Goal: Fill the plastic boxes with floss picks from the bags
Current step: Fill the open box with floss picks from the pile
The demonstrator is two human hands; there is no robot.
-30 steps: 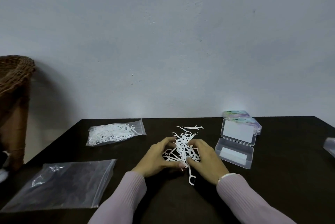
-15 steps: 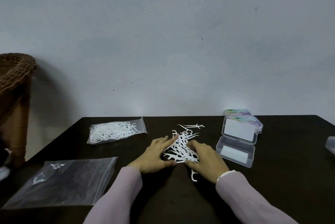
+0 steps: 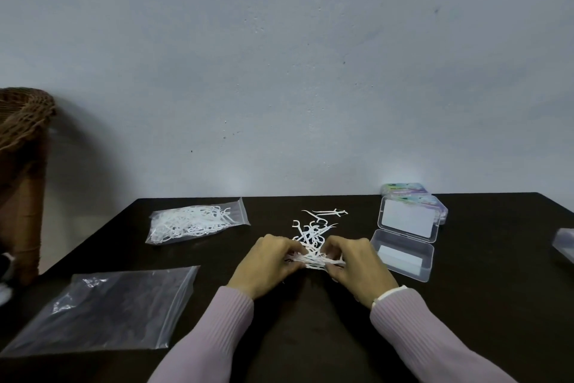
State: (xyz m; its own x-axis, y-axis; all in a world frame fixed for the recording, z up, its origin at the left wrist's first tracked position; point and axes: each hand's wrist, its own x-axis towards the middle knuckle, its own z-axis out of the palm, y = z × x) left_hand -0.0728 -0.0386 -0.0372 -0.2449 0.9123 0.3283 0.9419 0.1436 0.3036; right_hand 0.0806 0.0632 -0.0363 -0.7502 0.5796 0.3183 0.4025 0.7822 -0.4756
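On the near worktop: two pale lilac ribbed sleeves reach forward over the dark brown worktop [image 3: 310,336] toward its middle.
Left grip: the left hand [image 3: 267,264] has its fingers curled, pinching the left end of a gathered bundle of white plastic floss picks [image 3: 313,257].
Right grip: the right hand [image 3: 357,264] has fingers and thumb curled onto the right end of the same bundle; a white band shows at the wrist.
Bundle: it is pressed between the two hands, low over the worktop; whether it touches the surface cannot be told.
Empty bag: a large clear zip-top plastic bag [image 3: 105,311] lies flat at the near left, well apart from the hands.
Loose picks: a scatter of white floss picks [image 3: 320,221] lies on the worktop just beyond the hands, reaching back toward the far edge.
Open box: a clear rectangular plastic box with a hinged lid [image 3: 403,246] sits just right of the right hand, lid raised behind it; a white panel shows in the lid and in the base, no writing readable.
Full bag: a small clear zip-top bag packed with white floss picks [image 3: 195,224] lies left of the loose picks.
Closed boxes: pastel-printed boxes [image 3: 413,193] stand behind the open box; their print is too small to read.
Right edge: part of another clear box [image 3: 563,243] shows.
Far left: a brown wicker piece [image 3: 21,146] stands against the grey wall.
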